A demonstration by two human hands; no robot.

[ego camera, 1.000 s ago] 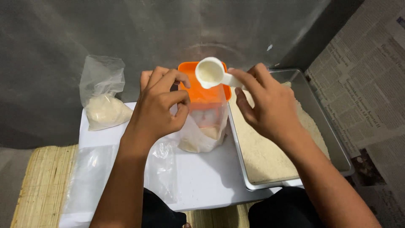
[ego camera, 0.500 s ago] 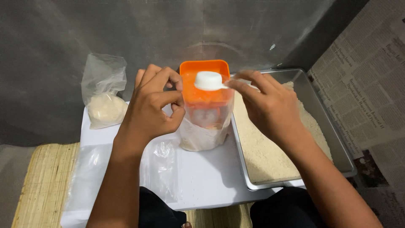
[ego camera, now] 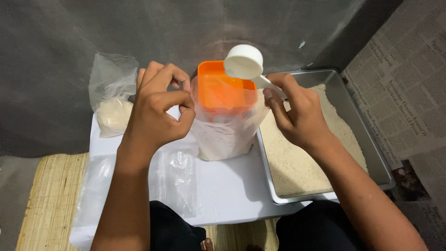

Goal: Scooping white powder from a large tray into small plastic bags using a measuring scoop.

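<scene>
Two hands at work, head view. Right hand (ego camera: 299,116) pinches the white scoop (ego camera: 244,62) by its handle, above the orange funnel (ego camera: 226,90). Left hand (ego camera: 160,109), fingers curled shut, grips the clear bag's (ego camera: 223,135) left rim, centre of the white board (ego camera: 223,190). Judged: film thin, slippery, limp; hold at the rim. Grain tray (ego camera: 367,139) lies right.

Clear bag w/ pale grain (ego camera: 111,109) at table's back-left; clear bag under orange funnel (ego camera: 226,135) mid-table, part-filled

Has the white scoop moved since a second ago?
Yes. The white scoop sits further toward the back rim of the orange funnel, tipped over, held by the right hand.
</scene>
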